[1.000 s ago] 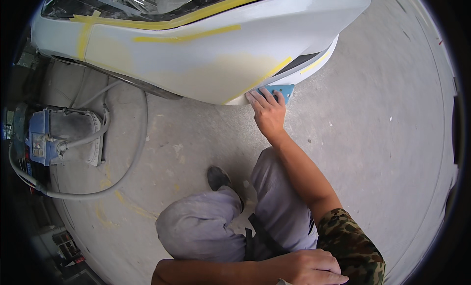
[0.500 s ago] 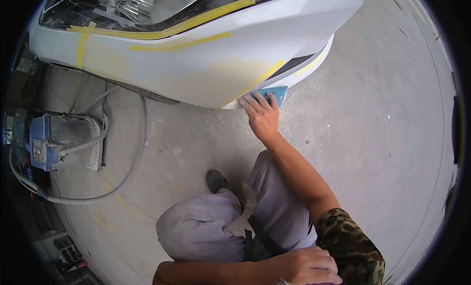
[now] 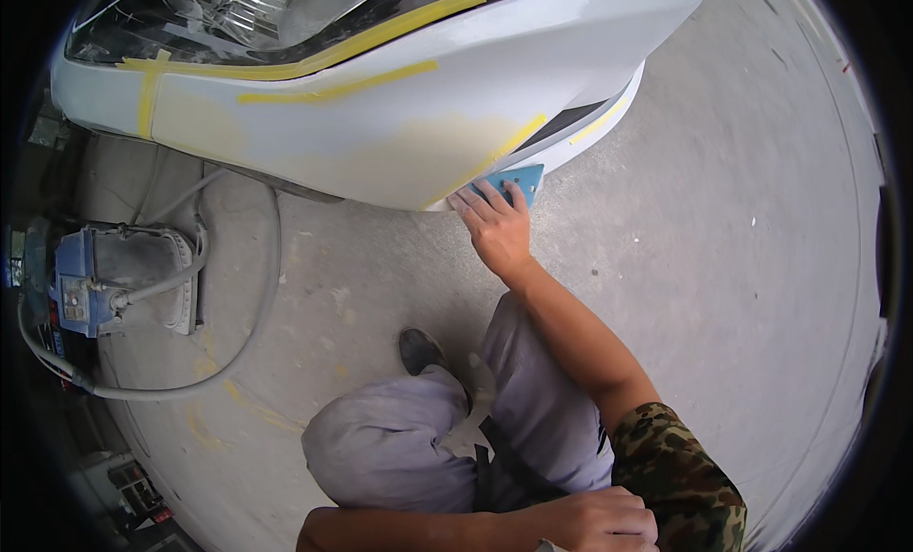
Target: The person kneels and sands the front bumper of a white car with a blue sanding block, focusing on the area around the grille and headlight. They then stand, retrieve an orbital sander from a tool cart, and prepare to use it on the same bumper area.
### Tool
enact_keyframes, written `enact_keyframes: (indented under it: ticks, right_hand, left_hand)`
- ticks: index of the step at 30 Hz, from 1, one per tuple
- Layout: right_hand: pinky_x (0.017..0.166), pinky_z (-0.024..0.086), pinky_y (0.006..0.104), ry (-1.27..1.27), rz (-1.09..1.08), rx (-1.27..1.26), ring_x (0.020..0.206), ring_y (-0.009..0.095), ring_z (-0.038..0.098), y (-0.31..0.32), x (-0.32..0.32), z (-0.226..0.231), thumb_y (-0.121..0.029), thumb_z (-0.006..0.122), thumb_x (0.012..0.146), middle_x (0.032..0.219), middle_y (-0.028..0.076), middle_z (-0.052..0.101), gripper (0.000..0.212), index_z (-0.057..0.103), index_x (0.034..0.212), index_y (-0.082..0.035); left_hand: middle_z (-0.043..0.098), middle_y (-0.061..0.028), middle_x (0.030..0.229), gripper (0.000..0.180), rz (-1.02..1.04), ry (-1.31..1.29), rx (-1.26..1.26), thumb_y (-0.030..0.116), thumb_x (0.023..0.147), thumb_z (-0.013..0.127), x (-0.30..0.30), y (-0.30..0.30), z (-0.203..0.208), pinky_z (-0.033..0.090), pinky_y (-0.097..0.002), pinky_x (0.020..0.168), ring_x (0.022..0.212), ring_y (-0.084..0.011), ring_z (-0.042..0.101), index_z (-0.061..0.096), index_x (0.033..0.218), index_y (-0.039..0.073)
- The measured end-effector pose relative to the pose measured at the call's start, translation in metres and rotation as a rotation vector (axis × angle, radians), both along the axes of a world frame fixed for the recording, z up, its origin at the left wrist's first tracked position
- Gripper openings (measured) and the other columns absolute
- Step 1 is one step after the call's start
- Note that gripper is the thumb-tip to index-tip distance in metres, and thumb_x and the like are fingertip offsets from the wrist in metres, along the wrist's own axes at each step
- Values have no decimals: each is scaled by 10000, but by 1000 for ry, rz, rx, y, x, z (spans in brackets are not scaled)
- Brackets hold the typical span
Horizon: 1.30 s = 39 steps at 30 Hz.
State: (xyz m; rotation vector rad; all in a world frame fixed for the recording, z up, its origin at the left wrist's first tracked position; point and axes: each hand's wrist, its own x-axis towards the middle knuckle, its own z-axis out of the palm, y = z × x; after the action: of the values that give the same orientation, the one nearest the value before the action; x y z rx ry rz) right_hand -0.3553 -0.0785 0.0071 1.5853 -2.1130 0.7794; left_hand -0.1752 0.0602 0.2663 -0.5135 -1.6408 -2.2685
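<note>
Just beyond our right hand's [image 3: 500,236] fingertips sits the lower edge of a white car bumper [image 3: 371,157], with a blue perforated sheet [image 3: 528,179] right against it – looks like sandpaper, though the face toward the panel is hidden. The sheet's long axis runs roughly left to right across our fingers, climbing a little to the right, and its free corner pokes out past the right-hand side of the hand. So the right hand is the one on it, fingers fanned out and holding it to the bumper.

Our left hand [image 3: 609,519] is well apart from all that, down across our lap with the fingers curled. Something pale peeks out beside it, but we can't tell if it's gripped.

Materials-wise: the bumper is smooth and curvy, with a matte cream patch fading into white up and left of the right hand. A flat strip of yellow masking tape [image 3: 498,159] slants away from those fingertips, and a dark opening [image 3: 561,127] tapers off up and to their right. Further past the hand there's the clear, shiny headlight [image 3: 252,10].

Way off to the right hand's left – a boxy blue-and-grey extractor [image 3: 76,276] with a ribbed-looking grey hose [image 3: 269,305] looping over scuffed, dusty concrete [image 3: 704,267].
</note>
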Motion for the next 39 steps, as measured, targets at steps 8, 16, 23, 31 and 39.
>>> enact_keyframes:
  ticks: [8, 16, 23, 31, 39]
  right_hand:
    - [1056, 474, 519, -11, 20, -58, 1245, 251, 655, -1, -2, -5, -99, 697, 862, 1251, 14, 749, 360, 777, 1211, -134]
    - [1060, 474, 530, -14, 10, -109, 1239, 268, 662, 3, -10, -13, -112, 687, 876, 1257, 45, 745, 369, 746, 1239, -134]
    - [1054, 479, 508, 17, 141, -29, 1259, 235, 655, -1, -2, -5, -91, 694, 880, 1271, 15, 745, 378, 740, 1252, -137]
    - [1049, 496, 507, -15, 197, -83, 1238, 244, 666, -4, -4, -5, -70, 681, 869, 1259, 41, 747, 376, 737, 1241, -89]
    - [1070, 482, 526, 152, 233, -18, 1235, 254, 656, -3, 1, 2, -127, 693, 856, 1282, 48, 733, 389, 755, 1237, -78]
  left_hand:
    - [671, -73, 952, 114, 70, 45, -21, 156, 947, 758, -1, 3, 4, 510, -422, 724, 840, -293, 663, 731, 1046, 107]
    - [659, -72, 970, 111, -3, 5, -49, 147, 948, 753, 1, -6, 9, 511, -419, 736, 853, -293, 662, 716, 1045, 108]
    - [655, -69, 965, 110, -41, 2, -62, 148, 951, 752, -3, 0, 7, 511, -412, 751, 877, -285, 664, 716, 1049, 115]
    - [656, -70, 956, 95, -17, -20, -31, 143, 962, 742, 5, 1, 5, 511, -415, 751, 875, -287, 663, 718, 1047, 107]
    - [649, -64, 932, 66, 16, -25, -41, 121, 968, 720, 3, 0, 4, 509, -424, 738, 845, -285, 660, 713, 1031, 107]
